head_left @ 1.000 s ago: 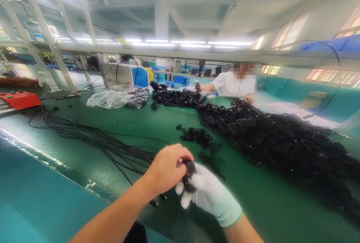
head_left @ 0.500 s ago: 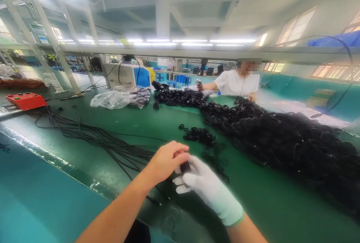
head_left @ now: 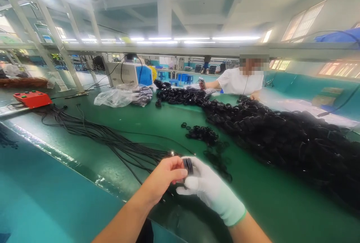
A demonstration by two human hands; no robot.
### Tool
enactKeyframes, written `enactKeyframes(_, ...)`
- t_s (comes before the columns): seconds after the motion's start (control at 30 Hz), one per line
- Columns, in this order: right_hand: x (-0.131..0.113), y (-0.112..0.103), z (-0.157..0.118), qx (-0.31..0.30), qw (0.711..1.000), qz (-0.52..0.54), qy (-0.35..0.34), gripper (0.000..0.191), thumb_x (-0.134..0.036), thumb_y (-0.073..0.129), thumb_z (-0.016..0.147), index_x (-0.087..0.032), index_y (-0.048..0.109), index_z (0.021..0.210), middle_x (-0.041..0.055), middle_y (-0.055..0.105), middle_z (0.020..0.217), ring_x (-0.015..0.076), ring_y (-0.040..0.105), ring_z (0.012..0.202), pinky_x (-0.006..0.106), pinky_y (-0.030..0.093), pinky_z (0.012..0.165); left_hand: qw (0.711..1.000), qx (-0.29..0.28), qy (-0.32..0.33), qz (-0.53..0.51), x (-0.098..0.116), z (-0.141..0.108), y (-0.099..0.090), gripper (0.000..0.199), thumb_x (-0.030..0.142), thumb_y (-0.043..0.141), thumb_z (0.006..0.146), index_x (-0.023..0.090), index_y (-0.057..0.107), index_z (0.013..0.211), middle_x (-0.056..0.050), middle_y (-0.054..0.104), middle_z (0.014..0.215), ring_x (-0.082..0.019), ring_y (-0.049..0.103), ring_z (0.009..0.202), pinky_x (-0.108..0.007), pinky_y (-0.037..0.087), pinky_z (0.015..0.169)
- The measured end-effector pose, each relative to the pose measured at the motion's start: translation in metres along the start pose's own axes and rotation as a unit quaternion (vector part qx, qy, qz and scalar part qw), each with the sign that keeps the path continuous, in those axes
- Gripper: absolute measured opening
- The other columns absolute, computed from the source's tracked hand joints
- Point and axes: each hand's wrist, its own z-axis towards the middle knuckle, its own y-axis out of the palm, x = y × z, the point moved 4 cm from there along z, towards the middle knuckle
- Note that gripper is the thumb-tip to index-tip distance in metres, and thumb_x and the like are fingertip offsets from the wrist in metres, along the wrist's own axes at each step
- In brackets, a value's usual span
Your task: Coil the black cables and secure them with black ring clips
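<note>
A small coiled black cable (head_left: 188, 165) with ridged turns sits between my two hands above the green table. My bare left hand (head_left: 168, 171) pinches its left side with the thumb and fingers. On the other side, my right hand (head_left: 199, 179) in a white glove grips the same coil, its lower fingers partly curled beneath. Part of the coil is hidden by the fingers. Long loose black cables (head_left: 112, 134) lie just left of my hands. Beyond the glove is a small heap of thin black rings (head_left: 202, 133).
A large pile of black coils (head_left: 281, 138) stretches along the right and back. At the back left are a clear plastic bag (head_left: 112, 97), a white-and-blue machine (head_left: 131, 74) and a red button box (head_left: 32, 99). A person in a white shirt (head_left: 239, 81) is across the table.
My left hand has shifted slightly down, uncovering more of the coil's ridged turns. Its fingers now pinch the coil's side rather than reaching over it. The view has turned slightly left.
</note>
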Motion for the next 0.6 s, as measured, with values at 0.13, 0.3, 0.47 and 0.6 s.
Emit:
enactKeyframes(0.13, -0.004, 0.001, -0.002, 0.018, 1.000, -0.004, -0.015, 0.048, -0.018, 0.072, 0.068, -0.018, 0.051, 0.111, 0.0082, 0.056, 0.111, 0.0218, 0.058, 0.096, 0.043, 0.051, 0.082, 0.997, 0.026, 0.003, 0.078, 0.003, 0.002, 0.003, 0.011, 0.025, 0.052, 0.075, 0.017, 0.050, 0.069, 0.004, 0.047, 0.063, -0.010, 0.043, 0.059, -0.022, 0.037, 0.058)
enactKeyframes(0.3, -0.003, -0.001, -0.003, 0.019, 1.000, 0.010, -0.007, 0.049, -0.021, 0.072, 0.068, -0.017, 0.051, 0.112, 0.0073, 0.058, 0.103, 0.0200, 0.060, 0.089, 0.042, 0.052, 0.079, 0.974, 0.053, 0.007, 0.221, 0.017, -0.003, 0.000, 0.011, 0.025, 0.046, 0.079, 0.019, 0.052, 0.072, 0.002, 0.055, 0.067, -0.013, 0.052, 0.063, -0.024, 0.041, 0.059)
enactKeyframes(0.47, 0.003, -0.001, 0.001, 0.021, 1.000, 0.004, -0.020, 0.051, -0.016, 0.075, 0.061, -0.017, 0.054, 0.108, 0.0060, 0.058, 0.104, 0.0204, 0.057, 0.093, 0.035, 0.053, 0.073, 0.879, 0.133, 0.174, 0.424, 0.029, -0.010, -0.002, 0.032, 0.005, 0.042, 0.073, 0.023, 0.059, 0.093, -0.001, 0.056, 0.093, -0.013, 0.054, 0.076, -0.024, 0.042, 0.070)
enactKeyframes(0.6, 0.006, 0.007, 0.000, -0.021, 0.998, 0.059, -0.002, 0.050, -0.020, 0.074, 0.065, -0.019, 0.053, 0.111, 0.0057, 0.057, 0.103, 0.0192, 0.059, 0.089, 0.037, 0.053, 0.073, 0.865, 0.155, 0.229, 0.418, 0.017, -0.004, -0.001, 0.030, 0.004, 0.040, 0.075, 0.022, 0.063, 0.084, -0.001, 0.056, 0.080, -0.013, 0.056, 0.073, -0.022, 0.044, 0.067)
